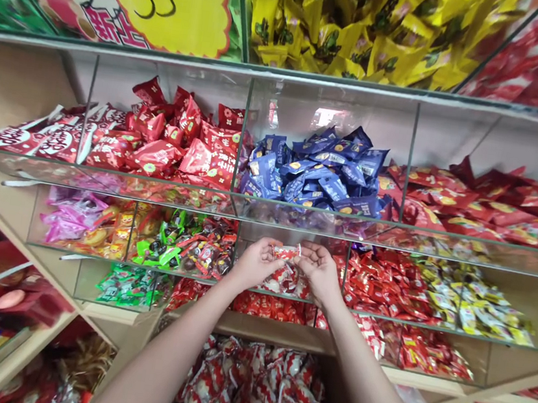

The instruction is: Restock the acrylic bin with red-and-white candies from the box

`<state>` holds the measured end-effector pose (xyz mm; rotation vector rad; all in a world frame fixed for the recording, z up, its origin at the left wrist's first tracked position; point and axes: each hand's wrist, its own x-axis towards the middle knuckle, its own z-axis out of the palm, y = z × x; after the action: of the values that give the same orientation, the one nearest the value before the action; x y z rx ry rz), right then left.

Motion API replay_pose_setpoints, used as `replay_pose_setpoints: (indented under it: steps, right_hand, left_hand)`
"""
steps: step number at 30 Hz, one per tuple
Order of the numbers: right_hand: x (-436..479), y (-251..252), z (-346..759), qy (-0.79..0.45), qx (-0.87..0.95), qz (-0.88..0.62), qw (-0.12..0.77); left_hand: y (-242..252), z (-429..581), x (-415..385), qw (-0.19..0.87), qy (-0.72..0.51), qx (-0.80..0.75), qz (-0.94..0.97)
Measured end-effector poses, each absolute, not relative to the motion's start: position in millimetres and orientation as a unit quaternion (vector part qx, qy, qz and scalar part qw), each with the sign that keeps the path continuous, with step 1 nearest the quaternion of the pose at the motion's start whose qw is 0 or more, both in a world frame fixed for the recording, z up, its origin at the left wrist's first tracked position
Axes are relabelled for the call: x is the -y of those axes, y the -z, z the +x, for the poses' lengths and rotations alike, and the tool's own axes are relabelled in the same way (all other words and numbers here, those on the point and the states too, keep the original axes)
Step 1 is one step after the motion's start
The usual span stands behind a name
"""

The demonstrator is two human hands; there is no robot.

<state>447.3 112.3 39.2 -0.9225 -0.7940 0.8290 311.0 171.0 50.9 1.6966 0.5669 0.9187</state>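
Observation:
Both arms reach forward over an open cardboard box [277,331] to a clear shelf compartment. Between my fingers is a red-and-white wrapped candy [286,253], held by its two ends. My left hand [257,264] pinches the left end, and my right hand [318,271] pinches the right end. Just beneath it, similar red-and-white candies [286,281] lie in the compartment. The box below holds many more wrapped candies [256,389] of the same look.
Blue-wrapped candies [319,172] fill the compartment above, with red packets [174,131] to the left. Red candies [386,284] lie right of my hands. Clear dividers and shelf edges [297,213] surround the hands. A yellow price sign [166,2] hangs at the top left.

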Motion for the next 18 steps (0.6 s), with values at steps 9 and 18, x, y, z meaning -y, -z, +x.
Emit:
replay_pose_setpoints:
  steps: [9, 18]
  right_hand:
    - [-109, -42, 447, -0.378, 0.381, -0.422, 0.730]
    - [-104, -47, 443, -0.359, 0.450, -0.518, 0.633]
  left_hand:
    - [-54, 312, -170, 0.554, -0.394, -0.246, 0.691]
    - [-52, 314, -173, 0.452, -0.389, -0.313, 0.739]
